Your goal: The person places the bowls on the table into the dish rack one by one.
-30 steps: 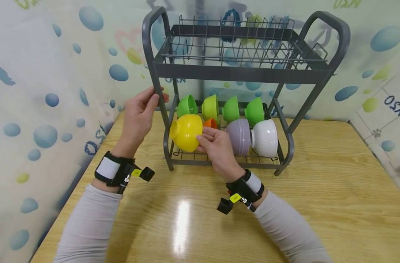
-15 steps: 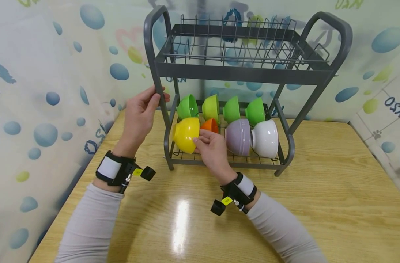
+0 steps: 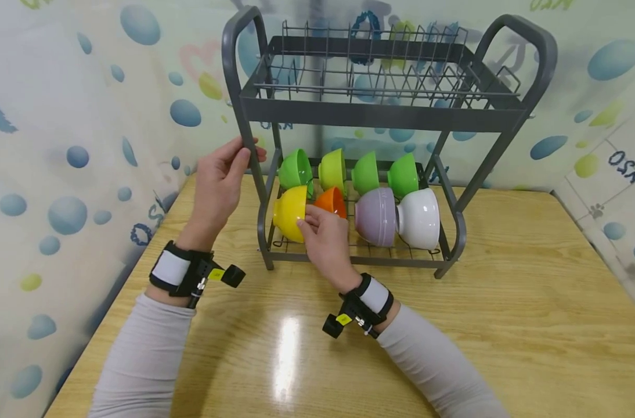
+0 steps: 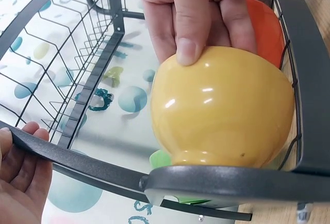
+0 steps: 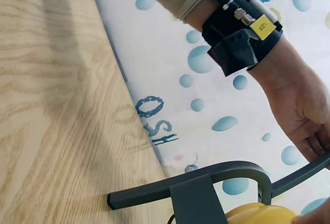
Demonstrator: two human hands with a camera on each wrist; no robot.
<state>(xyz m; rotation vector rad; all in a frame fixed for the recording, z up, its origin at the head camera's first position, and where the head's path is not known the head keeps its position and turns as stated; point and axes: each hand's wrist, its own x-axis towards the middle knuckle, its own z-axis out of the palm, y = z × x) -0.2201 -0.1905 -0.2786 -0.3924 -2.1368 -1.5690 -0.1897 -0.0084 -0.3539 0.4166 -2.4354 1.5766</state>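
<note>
A glossy yellow bowl lies on its side at the front left of the lower tier of the grey dish rack. My right hand pinches its rim, thumb outside and fingers reaching inside. The left wrist view shows that thumb pressed on the yellow bowl, whose foot faces the rack's side frame. My left hand grips the rack's front left post, thumb in front and fingertips behind. An orange bowl sits just beyond my right hand, partly hidden by it.
Lilac and white bowls lie tilted at the front right of the lower tier. Several green bowls form the row behind. The wooden table meets a patterned wall covering at the left and back.
My right hand has moved left with the yellow bowl and set it lower and deeper in the rack's front left corner, revealing more of the orange bowl. The left hand keeps its grip.
</note>
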